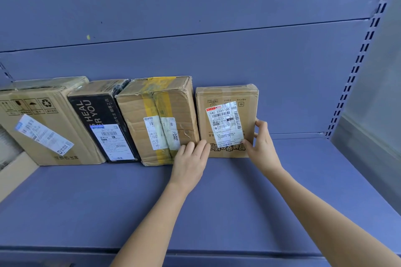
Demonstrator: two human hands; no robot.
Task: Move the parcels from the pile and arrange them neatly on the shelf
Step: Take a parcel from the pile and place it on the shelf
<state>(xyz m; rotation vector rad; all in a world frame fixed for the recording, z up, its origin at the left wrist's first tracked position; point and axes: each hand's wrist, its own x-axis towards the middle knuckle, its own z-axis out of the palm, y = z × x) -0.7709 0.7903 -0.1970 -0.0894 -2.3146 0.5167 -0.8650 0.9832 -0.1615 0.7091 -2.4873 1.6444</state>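
Note:
A small brown parcel (227, 95) with a white shipping label stands upright at the right end of a row on the blue shelf (217, 201). My right hand (260, 143) grips its right edge, thumb on the front and fingers curled round the side. With straight fingers, my left hand (191, 158) touches the parcel's lower left corner, where it meets the yellow-taped box (156, 110). Further left stand a black-fronted box (102, 119) and a large brown box (43, 115).
The shelf's blue back wall (195, 50) rises behind the row. A slotted upright (355, 67) and a grey side panel (373, 93) close off the right end. Bare shelf lies right of the small parcel and in front of the row.

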